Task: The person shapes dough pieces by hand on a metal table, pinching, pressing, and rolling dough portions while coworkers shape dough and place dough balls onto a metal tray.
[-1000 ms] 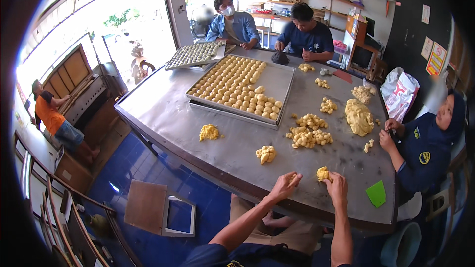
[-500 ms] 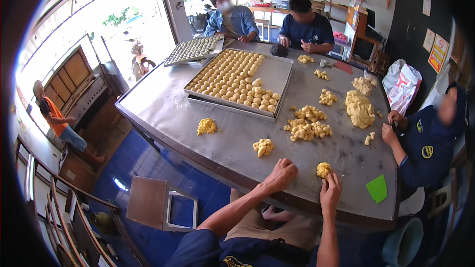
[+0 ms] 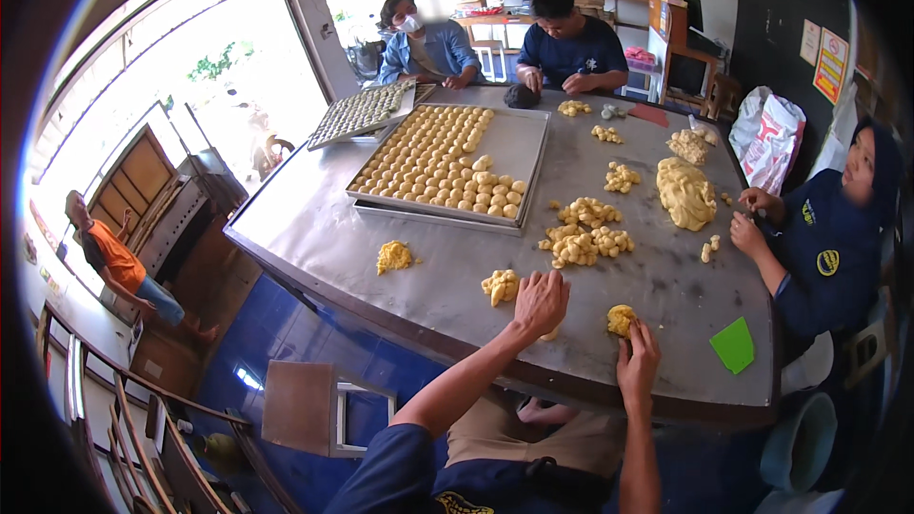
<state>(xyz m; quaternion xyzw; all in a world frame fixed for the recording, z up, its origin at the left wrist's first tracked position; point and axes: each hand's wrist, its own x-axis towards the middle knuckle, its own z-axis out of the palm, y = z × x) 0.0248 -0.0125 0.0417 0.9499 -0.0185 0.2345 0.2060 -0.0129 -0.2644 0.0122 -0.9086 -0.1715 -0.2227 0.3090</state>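
Note:
My left hand (image 3: 542,305) is palm down over the metal table, its fingers reaching forward. A pale bit of dough (image 3: 549,333) shows at the edge of its palm. Just beside its fingers sits a small pile of dough pieces (image 3: 500,286). My right hand (image 3: 639,362) has its fingertips closed at the near right edge of a crumbly yellow mound of filling (image 3: 621,320); what lies between the fingertips is mostly hidden. Past my hands is a larger heap of dough pieces (image 3: 586,240). Another yellow crumbly mound (image 3: 394,257) lies to the left.
A tray (image 3: 522,133) holds rows of dough balls, with another filled tray (image 3: 328,133) behind. A big dough lump (image 3: 685,195) and green scraper (image 3: 732,345) lie rightward. Two people sit across the table, one at right. Another stands far left. A stool (image 3: 300,406) is left below.
My left hand has moved forward and turned palm down, beside the small dough pile. My right hand stays at the yellow mound. The view has shifted slightly.

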